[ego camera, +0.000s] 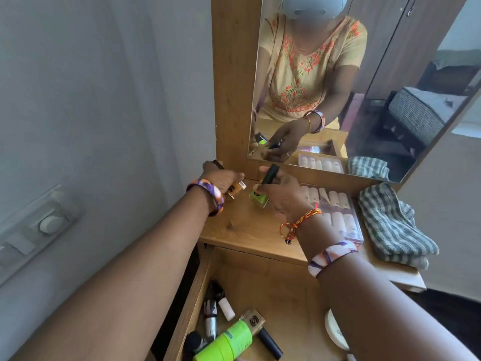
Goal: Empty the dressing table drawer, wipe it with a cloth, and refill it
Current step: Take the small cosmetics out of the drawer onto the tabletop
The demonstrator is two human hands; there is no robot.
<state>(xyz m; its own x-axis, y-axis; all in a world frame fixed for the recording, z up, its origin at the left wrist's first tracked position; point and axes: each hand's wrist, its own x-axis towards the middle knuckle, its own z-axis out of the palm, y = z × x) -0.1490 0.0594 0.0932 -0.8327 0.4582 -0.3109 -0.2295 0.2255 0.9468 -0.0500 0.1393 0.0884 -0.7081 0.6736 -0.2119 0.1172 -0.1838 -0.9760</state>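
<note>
The right hand [279, 194] pinches the black cap of a lime-green nail polish bottle [259, 199] standing on the dressing table top [250, 227]. Just left of it, the left hand [221, 178] grips an orange bottle [238, 187]; its label is too small to read. Right of the fingers lie a false-nail box [338, 212] and a striped cloth [395, 225]. Below them, the open drawer [273, 282] holds a green tube [229, 340].

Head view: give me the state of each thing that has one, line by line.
drawer: open, items inside
left hand: grips orange bottle
right hand: holds green nail polish bottle, capped, upright on tabletop
striped cloth: folded on tabletop, untouched
nail box: flat on tabletop
green tube: lying in drawer
</note>
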